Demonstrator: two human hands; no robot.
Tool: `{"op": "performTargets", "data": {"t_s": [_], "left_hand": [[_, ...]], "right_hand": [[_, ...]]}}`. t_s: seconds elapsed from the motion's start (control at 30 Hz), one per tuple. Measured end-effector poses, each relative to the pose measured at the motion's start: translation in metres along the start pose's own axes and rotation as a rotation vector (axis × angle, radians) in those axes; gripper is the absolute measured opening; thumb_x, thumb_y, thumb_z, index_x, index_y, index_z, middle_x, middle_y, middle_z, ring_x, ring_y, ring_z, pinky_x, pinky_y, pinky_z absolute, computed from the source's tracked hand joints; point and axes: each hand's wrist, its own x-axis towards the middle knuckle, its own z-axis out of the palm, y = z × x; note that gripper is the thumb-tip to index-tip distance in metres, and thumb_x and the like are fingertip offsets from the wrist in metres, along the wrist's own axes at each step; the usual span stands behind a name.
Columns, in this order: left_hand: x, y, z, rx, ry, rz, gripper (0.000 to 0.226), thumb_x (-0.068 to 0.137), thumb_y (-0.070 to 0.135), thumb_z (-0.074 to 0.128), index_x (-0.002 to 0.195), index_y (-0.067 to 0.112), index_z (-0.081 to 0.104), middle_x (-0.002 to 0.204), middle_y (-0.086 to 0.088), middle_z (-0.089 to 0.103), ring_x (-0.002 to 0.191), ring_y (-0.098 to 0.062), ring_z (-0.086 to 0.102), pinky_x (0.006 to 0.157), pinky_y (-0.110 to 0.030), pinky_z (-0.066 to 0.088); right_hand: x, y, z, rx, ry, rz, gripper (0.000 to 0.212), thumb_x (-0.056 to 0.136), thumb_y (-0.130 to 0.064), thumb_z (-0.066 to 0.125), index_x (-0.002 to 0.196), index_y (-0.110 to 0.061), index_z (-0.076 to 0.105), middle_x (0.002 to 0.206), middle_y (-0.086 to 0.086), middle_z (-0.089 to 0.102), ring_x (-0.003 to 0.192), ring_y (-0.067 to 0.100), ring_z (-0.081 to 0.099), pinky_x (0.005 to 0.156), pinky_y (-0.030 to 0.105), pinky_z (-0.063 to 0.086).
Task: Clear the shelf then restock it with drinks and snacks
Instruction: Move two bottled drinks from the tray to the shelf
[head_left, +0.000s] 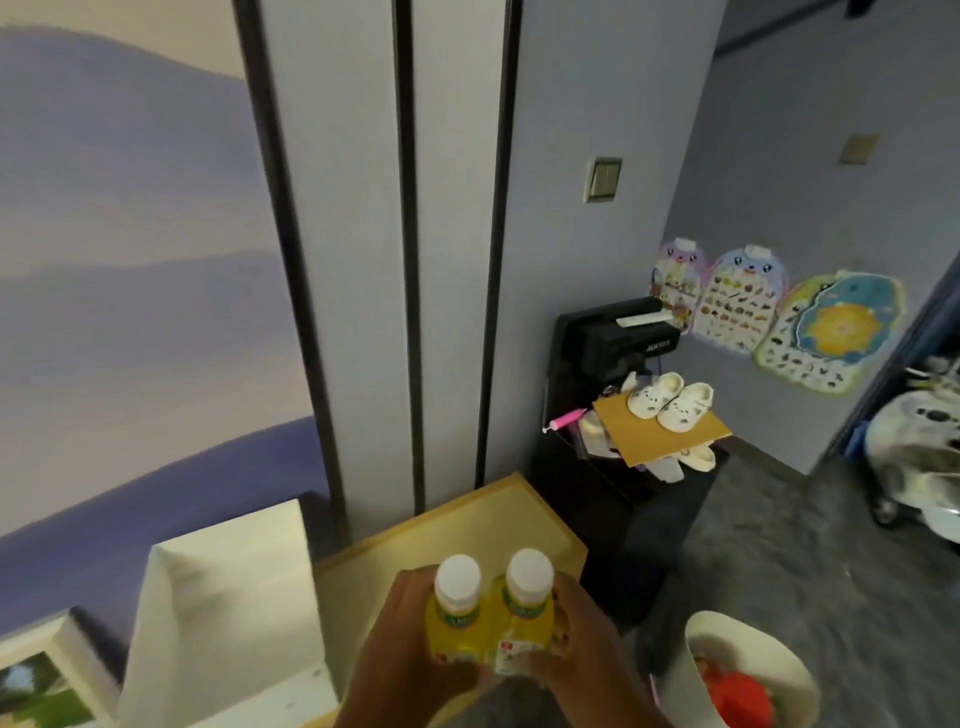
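Observation:
Two yellow drink bottles with white caps stand side by side at the bottom centre, the left bottle and the right bottle. My left hand wraps the left bottle from the left side. Gripping the right bottle from the right is my right hand. Both bottles are held above the light wooden shelf top, which shows bare wood behind them.
A white box stands left of the shelf, with a framed picture further left. A white bucket with red contents sits at the lower right. A black stand with small white shoes is beyond.

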Motion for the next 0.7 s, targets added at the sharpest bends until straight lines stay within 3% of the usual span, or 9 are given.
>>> {"op": "performTargets", "data": {"t_s": [0.13,0.27,0.43,0.6,0.7], "left_hand": [[0.083,-0.022,0.046,-0.011,0.009,-0.014,0.079,0.051,0.036,0.092,0.103,0.052,0.034,0.11,0.029,0.037,0.109,-0.006,0.049,0.083,-0.016,0.038],[0.157,-0.044,0.081,-0.037,0.029,-0.079,0.083,0.051,0.043,0.092,0.108,0.055,0.034,0.113,0.03,0.039,0.107,0.005,0.047,0.089,-0.022,0.043],[0.227,-0.075,0.11,-0.018,0.034,-0.066,0.086,0.046,0.044,0.092,0.112,0.05,0.037,0.116,0.029,0.039,0.108,0.006,0.044,0.085,-0.021,0.044],[0.281,-0.113,0.143,-0.011,0.112,-0.188,0.083,0.047,0.042,0.093,0.112,0.045,0.04,0.113,0.027,0.042,0.105,0.0,0.05,0.082,-0.027,0.051],[0.301,-0.138,0.166,-0.008,0.181,-0.244,0.082,0.048,0.038,0.095,0.111,0.041,0.043,0.111,0.026,0.043,0.103,-0.004,0.052,0.082,-0.025,0.052]], "right_hand": [[0.083,0.031,-0.035,-0.054,-0.037,0.024,0.081,0.062,-0.047,0.088,0.122,-0.072,0.04,0.133,-0.024,0.058,0.123,0.001,0.057,0.102,0.037,0.052],[0.17,0.066,-0.062,-0.143,-0.081,0.083,0.075,0.073,-0.025,0.084,0.123,-0.063,0.043,0.129,-0.024,0.059,0.12,-0.006,0.056,0.103,0.033,0.051],[0.253,0.086,-0.078,-0.176,-0.142,0.194,0.075,0.06,-0.046,0.081,0.119,-0.064,0.038,0.131,-0.026,0.052,0.123,0.0,0.053,0.109,0.037,0.046],[0.334,0.123,-0.077,-0.228,-0.269,0.163,0.064,0.082,-0.033,0.08,0.124,-0.056,0.037,0.134,-0.027,0.05,0.131,0.003,0.047,0.115,0.038,0.036],[0.372,0.148,-0.072,-0.219,-0.348,0.171,0.063,0.086,-0.024,0.077,0.126,-0.054,0.039,0.134,-0.029,0.05,0.129,-0.001,0.047,0.111,0.034,0.039]]}}
